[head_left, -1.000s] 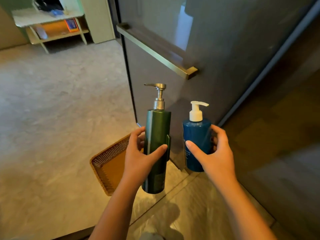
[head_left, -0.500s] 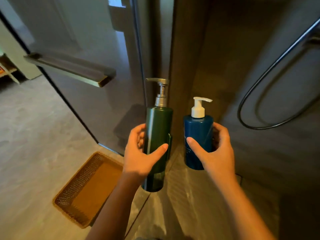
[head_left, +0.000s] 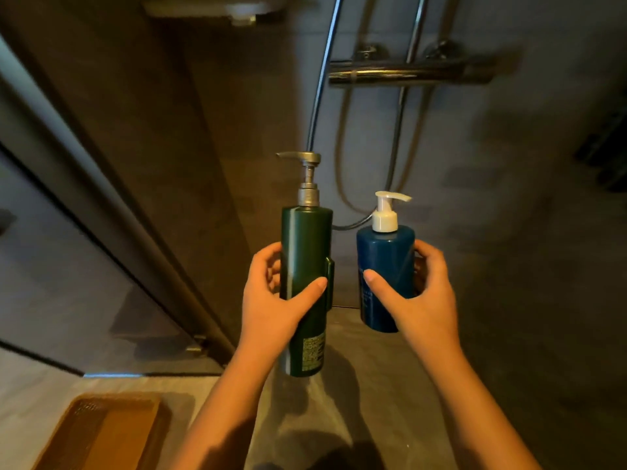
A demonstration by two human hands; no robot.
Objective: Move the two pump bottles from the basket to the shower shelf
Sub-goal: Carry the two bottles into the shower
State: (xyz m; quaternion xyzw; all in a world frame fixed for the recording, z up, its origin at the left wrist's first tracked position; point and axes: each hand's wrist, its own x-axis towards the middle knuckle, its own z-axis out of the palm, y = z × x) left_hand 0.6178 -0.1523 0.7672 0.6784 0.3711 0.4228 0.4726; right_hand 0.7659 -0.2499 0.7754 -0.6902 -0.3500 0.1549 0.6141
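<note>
- The left hand (head_left: pixel 271 300) wraps a tall green bottle (head_left: pixel 305 266) at mid-body, thumb across the front, fingers curled behind — a slim, glossy cylinder with a dull metal pump and a printed label near its base.
- The right hand (head_left: pixel 420 296) grips a shorter blue bottle (head_left: pixel 383 266), thumb in front, fingers round the far side; it is a stout, smooth, round-shouldered cylinder with a white plastic pump.
- Both bottles are held upright in the air, side by side, close but apart, in front of the dark matte shower wall.
- A chrome mixer bar (head_left: pixel 407 72) crosses the wall above them, with a thin chrome hose (head_left: pixel 322 79) looping down behind the bottles.
- The woven brown basket (head_left: pixel 98 432) lies on the pale floor at lower left — shallow, rectangular, well apart from the bottles.
- A pale shelf (head_left: pixel 210 5) shows blurred at the top edge.
</note>
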